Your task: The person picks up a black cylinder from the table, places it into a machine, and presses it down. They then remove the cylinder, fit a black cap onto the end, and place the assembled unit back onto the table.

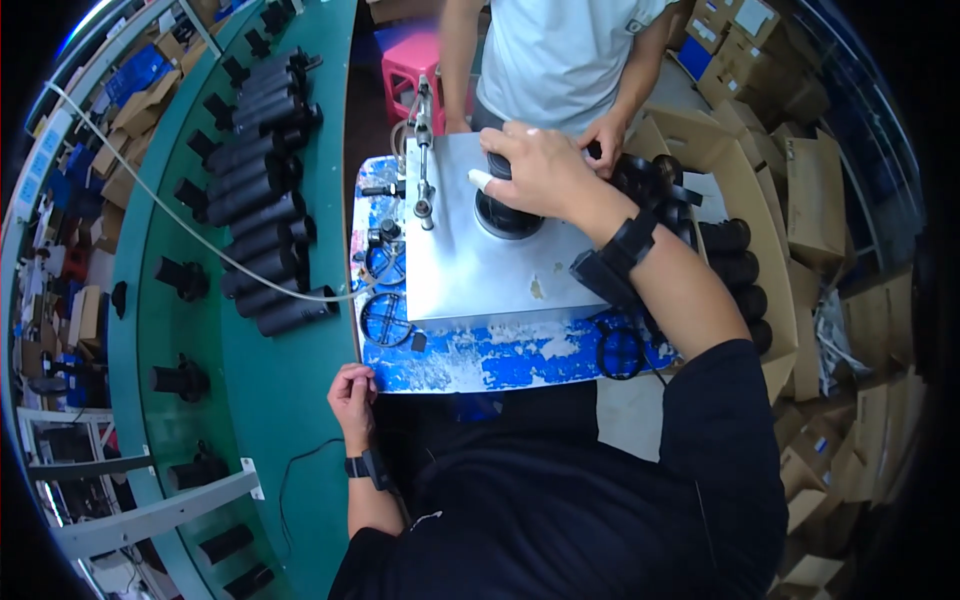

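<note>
Though two own hands [540,172], one on one black cylinder [508,221]

2 wristbands [632,240]; 1 mtl box [470,280]; 1 co-wkr [555,65]

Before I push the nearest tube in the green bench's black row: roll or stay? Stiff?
The black tube likely rolls: it looks round and lies on its side. The neighbouring tube would probably block it on the far side. Likely stiff too, as its outline looks straight.
</note>
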